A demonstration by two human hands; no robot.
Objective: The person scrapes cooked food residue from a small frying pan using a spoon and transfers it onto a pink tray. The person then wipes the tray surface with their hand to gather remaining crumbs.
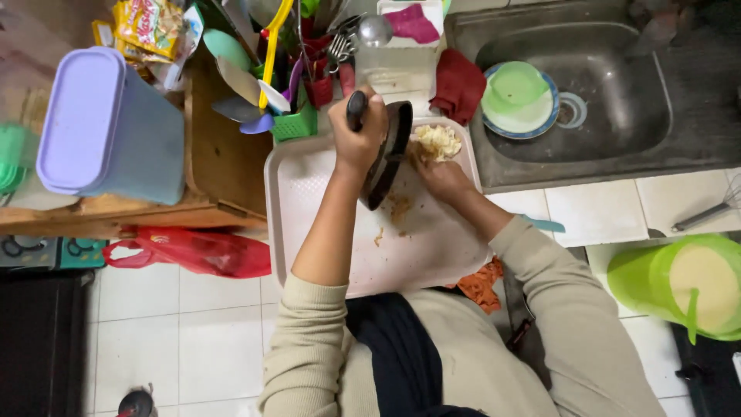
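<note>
The dark pan [388, 150] is tilting on its edge over the pale pink tray [309, 201], near the tray's far side. The left hand [356, 131] is gripping the pan's black handle [356, 110], fingers clenched round it. The right hand [441, 179] is reaching just beside the pan's open face, its fingers curled loosely against a heap of yellowish crumbly food [438, 141] that is lying on the tray's far right corner — whether they are pinching any of it I cannot tell. Smaller bits of the same food [398, 207] are lying scattered on the tray below the pan.

To the far left, crinkled yellow and red snack packets [150, 27] are sticking up behind a tall lilac-lidded container [108, 127], which is standing on a wooden shelf [224, 154]. A green basket crowded with utensils [297, 69] is sitting right behind the tray, close to the left hand. A dark red cloth [458, 85] is lying beside the steel sink [617, 131], where a green bowl on a blue-rimmed plate [519, 99] is resting. A red plastic bag [197, 251] is hanging below the shelf, and a green bucket [683, 286] is standing at the right — well apart from the tray.
</note>
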